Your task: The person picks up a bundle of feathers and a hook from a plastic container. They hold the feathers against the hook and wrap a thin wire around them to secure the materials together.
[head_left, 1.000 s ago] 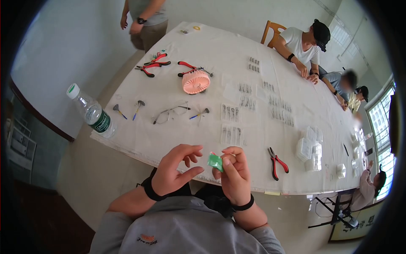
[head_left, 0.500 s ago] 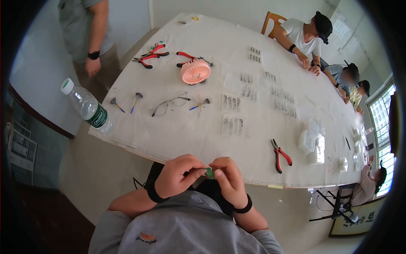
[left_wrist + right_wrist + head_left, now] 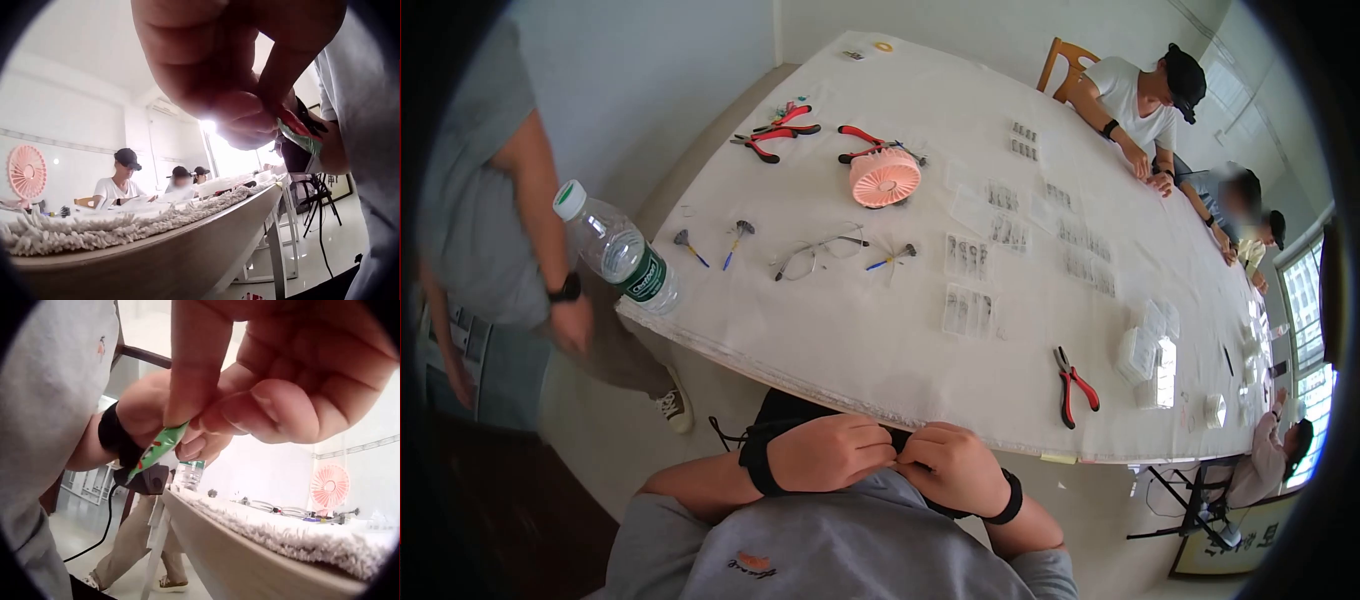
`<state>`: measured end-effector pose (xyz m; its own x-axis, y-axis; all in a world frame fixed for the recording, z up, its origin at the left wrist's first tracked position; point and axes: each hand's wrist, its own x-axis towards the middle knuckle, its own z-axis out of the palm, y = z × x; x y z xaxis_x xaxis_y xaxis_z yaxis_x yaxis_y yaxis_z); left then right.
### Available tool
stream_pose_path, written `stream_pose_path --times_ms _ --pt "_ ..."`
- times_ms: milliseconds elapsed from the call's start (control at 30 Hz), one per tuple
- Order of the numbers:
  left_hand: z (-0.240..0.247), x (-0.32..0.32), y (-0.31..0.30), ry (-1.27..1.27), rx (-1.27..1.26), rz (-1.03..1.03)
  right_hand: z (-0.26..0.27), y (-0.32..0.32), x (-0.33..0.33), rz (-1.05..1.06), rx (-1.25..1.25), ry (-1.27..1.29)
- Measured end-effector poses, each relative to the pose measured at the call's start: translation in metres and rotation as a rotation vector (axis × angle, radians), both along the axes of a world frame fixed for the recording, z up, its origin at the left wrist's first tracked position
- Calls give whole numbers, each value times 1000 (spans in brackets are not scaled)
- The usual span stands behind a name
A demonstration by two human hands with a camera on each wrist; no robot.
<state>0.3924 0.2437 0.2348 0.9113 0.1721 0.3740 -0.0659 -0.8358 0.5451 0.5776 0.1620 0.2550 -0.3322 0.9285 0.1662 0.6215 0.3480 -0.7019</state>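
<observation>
Both hands meet at the table's near edge, close to the body. In the right wrist view a small green packet (image 3: 156,449) with red marks is pinched between thumb and finger of the right hand (image 3: 269,381). The left hand (image 3: 231,69) has its fingers curled, and the packet (image 3: 300,136) shows beside its fingertips in the left wrist view. From the head view, the left hand (image 3: 830,453) and right hand (image 3: 955,465) touch at the fingertips and hide the packet.
On the white-covered table (image 3: 850,350) lie red-handled pliers (image 3: 1075,387), a pink fan (image 3: 885,178), glasses (image 3: 820,255), small brushes and several clear boxes (image 3: 968,310). A water bottle (image 3: 635,265) stands at the left corner. A person (image 3: 500,200) stands beside it; others sit at right.
Both hands have come together and moved down toward the body, and the green packet is now hidden in the head view. The standing person has moved nearer on the left.
</observation>
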Motion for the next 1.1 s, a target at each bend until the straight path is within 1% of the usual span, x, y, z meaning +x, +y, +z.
stream_pose_path --times_ms 100,200,300,400,600,700,800,900,1000,1100 --pt "2 0 1 -70 -38 27 7 3 -1 0 46 -50" --pt "1 0 -3 -219 -202 150 14 6 -5 4 134 -67" --pt "-3 0 -7 -248 -379 222 17 7 -9 25 246 -83" --pt "-5 -3 -7 -219 -478 224 15 9 -12 48 258 -104" --pt "-2 -2 -8 -125 -713 333 15 18 -14 78 257 -125" --pt "-11 0 -7 -138 -941 396 17 20 -16 82 270 -198" --pt "-10 1 -5 -246 -1139 382 13 23 -14 -47 335 -59" --pt "-3 7 -2 -321 -1253 434 8 25 -22 -171 616 -30" --pt "2 11 -3 -369 -1309 477 -10 20 -29 -287 734 12" --pt "8 11 -4 -423 -1234 501 -20 16 -34 -329 755 136"
